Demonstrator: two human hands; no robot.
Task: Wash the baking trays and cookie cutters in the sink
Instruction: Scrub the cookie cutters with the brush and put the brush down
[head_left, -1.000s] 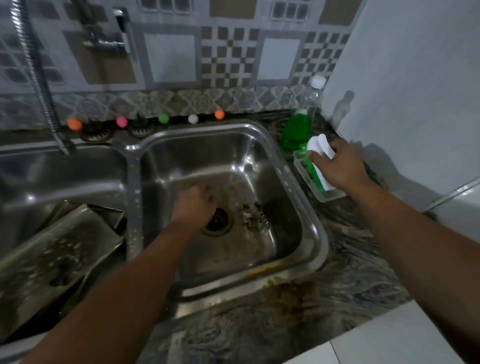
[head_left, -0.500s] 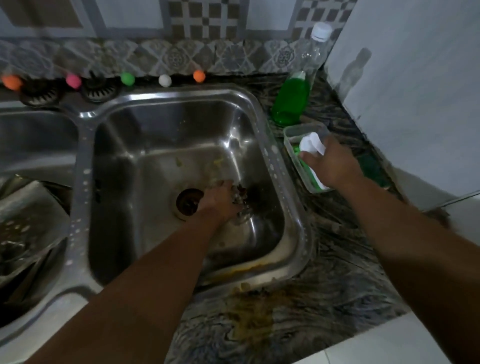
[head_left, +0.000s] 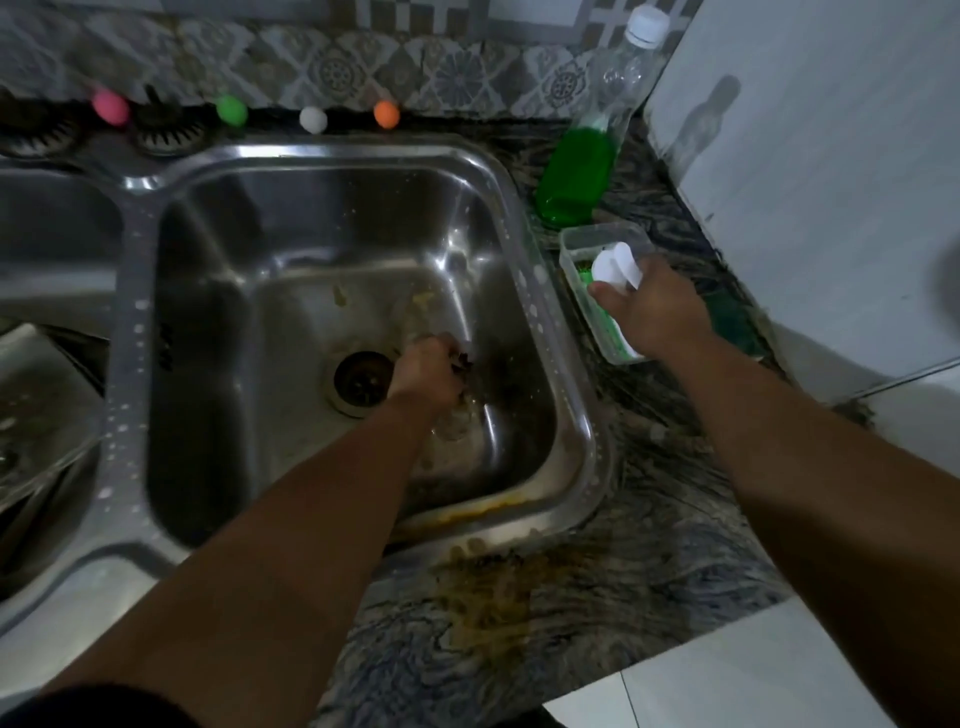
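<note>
Two basins. My left hand (head_left: 426, 374) clenches small dark cookie cutters (head_left: 460, 361) beside the right basin (head_left: 524, 249) drain; count unreadable. My right hand (head_left: 654, 309) grasps one white bottle (head_left: 615, 267). Baking trays (head_left: 36, 415) at left, cut off.

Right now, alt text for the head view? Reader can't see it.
A person's left hand grips small dark metal pieces, likely cookie cutters, beside the drain of a steel sink. Their right hand holds a white-capped bottle over a clear plastic tub on the counter, beside a bottle of green liquid.
</note>
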